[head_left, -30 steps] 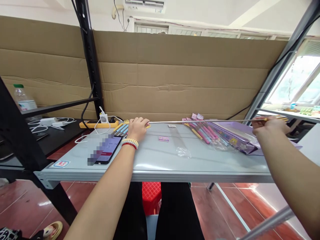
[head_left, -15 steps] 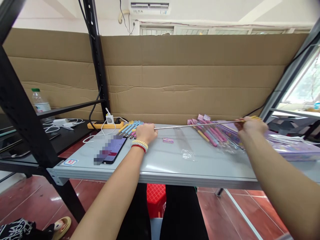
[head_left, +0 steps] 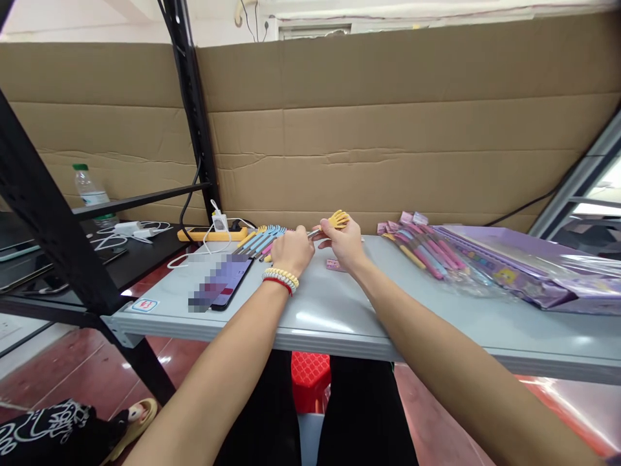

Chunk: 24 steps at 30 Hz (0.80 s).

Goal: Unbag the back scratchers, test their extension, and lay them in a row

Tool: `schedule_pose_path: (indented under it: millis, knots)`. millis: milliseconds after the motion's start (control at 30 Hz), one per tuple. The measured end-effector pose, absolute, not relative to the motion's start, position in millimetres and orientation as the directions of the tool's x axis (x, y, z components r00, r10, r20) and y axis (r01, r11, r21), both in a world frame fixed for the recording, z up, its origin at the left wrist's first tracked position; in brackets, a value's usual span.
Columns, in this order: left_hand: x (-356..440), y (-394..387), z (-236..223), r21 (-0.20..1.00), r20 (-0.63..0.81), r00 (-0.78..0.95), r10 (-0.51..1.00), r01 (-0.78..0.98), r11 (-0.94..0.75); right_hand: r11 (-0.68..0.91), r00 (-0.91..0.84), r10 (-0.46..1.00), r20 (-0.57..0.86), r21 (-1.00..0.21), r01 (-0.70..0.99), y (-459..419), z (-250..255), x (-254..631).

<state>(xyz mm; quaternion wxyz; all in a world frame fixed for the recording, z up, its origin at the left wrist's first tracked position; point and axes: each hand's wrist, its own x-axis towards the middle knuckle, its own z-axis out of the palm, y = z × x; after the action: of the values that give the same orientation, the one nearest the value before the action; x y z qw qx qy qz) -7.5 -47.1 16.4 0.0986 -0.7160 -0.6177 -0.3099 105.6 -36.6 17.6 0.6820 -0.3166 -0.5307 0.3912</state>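
Yellow back scratcher [head_left: 339,220] held above gray table [head_left: 334,304]

A red stool [head_left: 310,374] shows between a person's legs [head_left: 257,414], below the table's near edge. A phone [head_left: 236,283] lies at left, a pink card [head_left: 334,265] mid-table. The left hand [head_left: 293,251] closes around the back scratcher's metal rod; the right hand [head_left: 345,244] grips it narrowly, beside the hand-shaped head. Other scratchers [head_left: 262,241] lie in a row near the left hand, wrapped ones [head_left: 427,251] by a purple box [head_left: 528,262] at right. Cardboard [head_left: 388,129] stands behind.
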Motion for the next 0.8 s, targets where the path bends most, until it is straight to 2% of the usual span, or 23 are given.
schedule_pose_path:
  millis: [100, 200, 267, 333, 433, 500, 667, 800]
  knots:
    - [-3, -45, 13, 0.294, 0.6, 0.101, 0.794, 0.895, -0.336, 0.434, 0.115, 0.901, 0.419, -0.862, -0.262, -36, 17, 125]
    - [1, -43, 10, 0.321, 0.633, 0.195, 0.749, 0.814, -0.484, 0.455, 0.215, 0.889, 0.403, -0.829, -0.326, -35, 19, 140]
    - [1, -42, 8, 0.32, 0.621, 0.239, 0.746, 0.792, -0.52, 0.454, 0.256, 0.887, 0.384, -0.825, -0.335, -35, 19, 144]
    - [0, -42, 7, 0.326, 0.598, 0.265, 0.757, 0.782, -0.532, 0.428, 0.222, 0.9, 0.376, -0.858, -0.284, -34, 16, 145]
    - [-1, -42, 5, 0.361, 0.579, 0.302, 0.758, 0.739, -0.569, 0.393, 0.079, 0.92, 0.385, -0.907, -0.154, -34, 11, 141]
    - [0, -42, 4, 0.41, 0.565, 0.325, 0.758, 0.687, -0.6, 0.394, 0.035, 0.919, 0.393, -0.911, -0.12, -32, 8, 138]
    - [3, -41, 3, 0.598, 0.52, 0.347, 0.78, 0.505, -0.623, 0.455, 0.116, 0.889, 0.444, -0.884, -0.105, -25, 2, 136]
    - [5, -40, 3, 0.698, 0.486, 0.4, 0.777, 0.357, -0.621, 0.452, 0.157, 0.891, 0.426, -0.867, -0.21, -23, 2, 133]
